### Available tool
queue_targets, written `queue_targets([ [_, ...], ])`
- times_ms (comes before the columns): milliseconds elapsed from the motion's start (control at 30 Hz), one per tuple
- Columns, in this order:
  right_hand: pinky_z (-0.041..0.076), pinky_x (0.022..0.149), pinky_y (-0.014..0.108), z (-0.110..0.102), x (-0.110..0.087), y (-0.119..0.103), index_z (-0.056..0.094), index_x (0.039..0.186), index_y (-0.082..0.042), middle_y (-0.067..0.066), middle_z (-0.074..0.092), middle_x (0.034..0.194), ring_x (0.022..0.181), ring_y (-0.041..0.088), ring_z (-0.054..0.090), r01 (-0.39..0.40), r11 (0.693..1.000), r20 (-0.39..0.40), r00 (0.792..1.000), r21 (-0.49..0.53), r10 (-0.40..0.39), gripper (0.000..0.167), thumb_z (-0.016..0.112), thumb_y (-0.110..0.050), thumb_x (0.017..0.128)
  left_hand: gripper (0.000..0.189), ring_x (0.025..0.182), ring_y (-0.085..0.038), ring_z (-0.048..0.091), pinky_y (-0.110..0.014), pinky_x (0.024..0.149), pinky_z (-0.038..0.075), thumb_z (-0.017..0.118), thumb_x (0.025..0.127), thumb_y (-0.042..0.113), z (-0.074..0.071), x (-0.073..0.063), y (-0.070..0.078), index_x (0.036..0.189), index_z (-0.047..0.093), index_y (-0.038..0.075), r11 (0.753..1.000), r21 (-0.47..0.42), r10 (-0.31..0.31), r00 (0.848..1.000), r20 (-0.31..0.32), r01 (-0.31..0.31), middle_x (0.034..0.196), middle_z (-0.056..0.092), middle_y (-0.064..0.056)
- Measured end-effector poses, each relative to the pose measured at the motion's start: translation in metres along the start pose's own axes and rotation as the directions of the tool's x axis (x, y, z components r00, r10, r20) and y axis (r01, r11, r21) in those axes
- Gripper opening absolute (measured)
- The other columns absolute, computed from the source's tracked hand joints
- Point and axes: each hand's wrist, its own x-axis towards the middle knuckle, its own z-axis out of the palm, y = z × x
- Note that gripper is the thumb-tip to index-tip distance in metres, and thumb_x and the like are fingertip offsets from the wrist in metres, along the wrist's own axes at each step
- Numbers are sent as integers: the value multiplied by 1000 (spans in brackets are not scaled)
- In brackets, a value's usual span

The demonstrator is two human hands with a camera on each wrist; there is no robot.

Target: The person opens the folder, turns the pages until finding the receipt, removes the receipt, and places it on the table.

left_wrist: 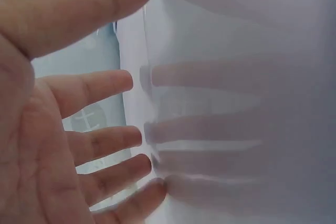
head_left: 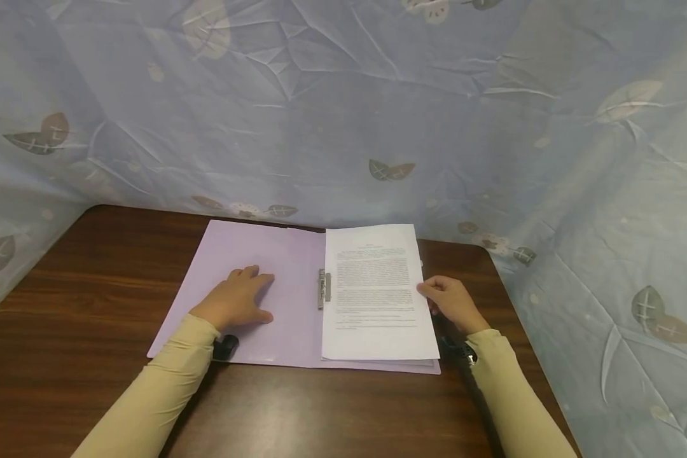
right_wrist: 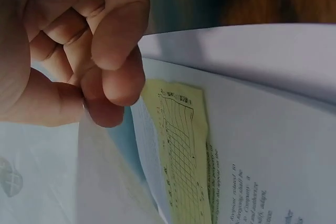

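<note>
A pale purple folder [head_left: 298,343] lies spread flat on the table, with a metal clip [head_left: 322,290] along its fold. On its right half rests a stack of printed paper, topped by a white sheet [head_left: 372,343]. My right hand [head_left: 451,302] pinches the right edge of that sheet between thumb and fingers. Below the lifted edge, the right wrist view reveals a yellow slip [right_wrist: 181,150] with a hand-drawn grid, lying on another printed page [right_wrist: 262,124]. My left hand [head_left: 237,300], fingers spread, rests on the folder's left cover; its fingertips meet their reflections on the glossy surface.
The dark wooden table [head_left: 298,413] extends in front of the folder and to both sides. A pale blue leaf-patterned cloth [head_left: 320,127] hangs behind the table and along its sides. Each wrist carries a black strap, such as the left strap [head_left: 226,348].
</note>
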Motion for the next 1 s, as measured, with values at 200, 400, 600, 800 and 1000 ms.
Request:
queue_targets([
  [200, 54, 60, 32, -11, -8, 10, 70, 104, 1, 8, 66, 83, 68, 20, 59, -15, 1000, -15, 1000, -18, 15, 26, 66, -25, 102, 85, 145, -61, 24, -85, 107, 15, 85, 82, 43, -2, -1, -2, 151, 52, 7, 999, -21, -50, 998, 27, 50, 159, 33, -34],
  [400, 57, 64, 33, -21, -16, 21, 71, 108, 1, 13, 70, 97, 79, 22, 64, -59, 998, -42, 997, -9, 59, 28, 65, -25, 103, 91, 143, -65, 25, -80, 108, 27, 87, 79, 43, 0, -2, 0, 151, 49, 2, 998, -40, -55, 997, 52, 57, 157, 30, -40],
  [600, 56, 64, 32, -25, -18, 28, 71, 112, 3, 13, 70, 99, 80, 21, 64, -75, 997, -44, 996, -15, 74, 32, 65, -27, 102, 92, 140, -64, 32, -74, 107, 35, 89, 77, 43, 1, -3, 7, 149, 52, 1, 998, -27, -51, 997, 51, 53, 154, 36, -39],
  [800, 53, 59, 30, -27, -20, 29, 71, 111, 4, 10, 67, 91, 75, 19, 61, -84, 996, -30, 996, 14, 84, 33, 66, -27, 102, 93, 141, -62, 33, -74, 106, 36, 89, 77, 45, 2, -3, 7, 150, 52, 3, 998, -16, -58, 998, 26, 59, 155, 37, -37],
  [1000, 53, 60, 28, -28, -18, 33, 68, 112, 6, 7, 67, 87, 77, 18, 61, -109, 991, -21, 994, 81, 111, 34, 64, -27, 103, 96, 142, -61, 31, -84, 108, 18, 87, 77, 50, 4, -1, 6, 152, 49, 5, 997, 6, -76, 997, 19, 76, 157, 36, -34],
])
